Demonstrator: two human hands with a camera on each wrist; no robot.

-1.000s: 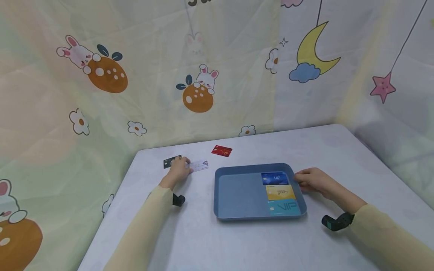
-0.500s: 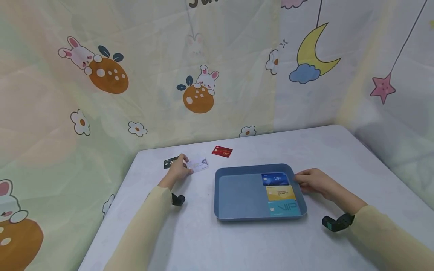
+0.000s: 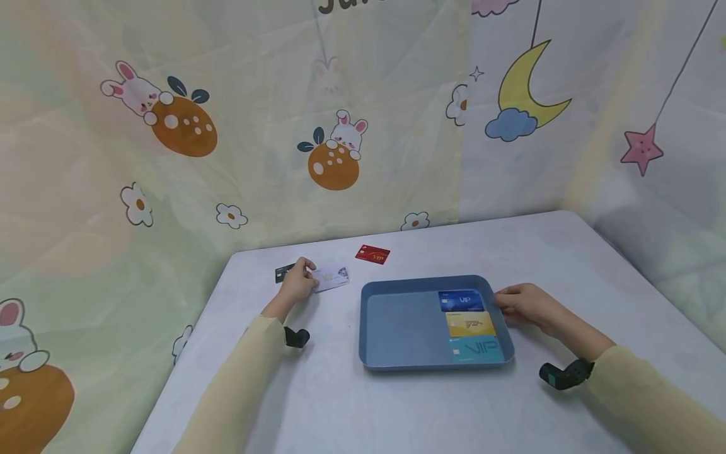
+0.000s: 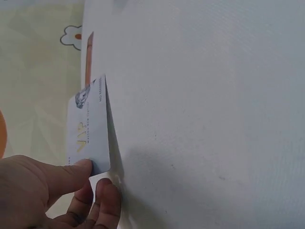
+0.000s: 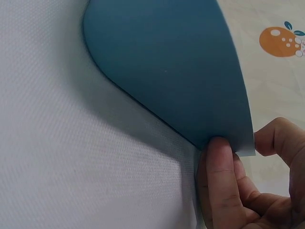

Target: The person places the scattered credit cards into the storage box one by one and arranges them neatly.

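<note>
My left hand pinches a white VIP card by its near end, thumb on top; the left wrist view shows the card tilted up. Partly behind that hand lies a black card. At the right, my right hand grips the edge of a blue-grey tray; in the right wrist view its fingertips press the outer wall. Along the tray's right side lie a dark blue VIP card, a yellow card and a teal VIP card, one below another.
A red VIP card lies on the white-covered table, behind the tray. A printed cloth backdrop rises behind the table's far edge. Black camera mounts sit on both wrists.
The left hand has drawn the white card slightly nearer, and the card's near edge is now raised. More of the black card is covered. My right hand and the tray stay put.
</note>
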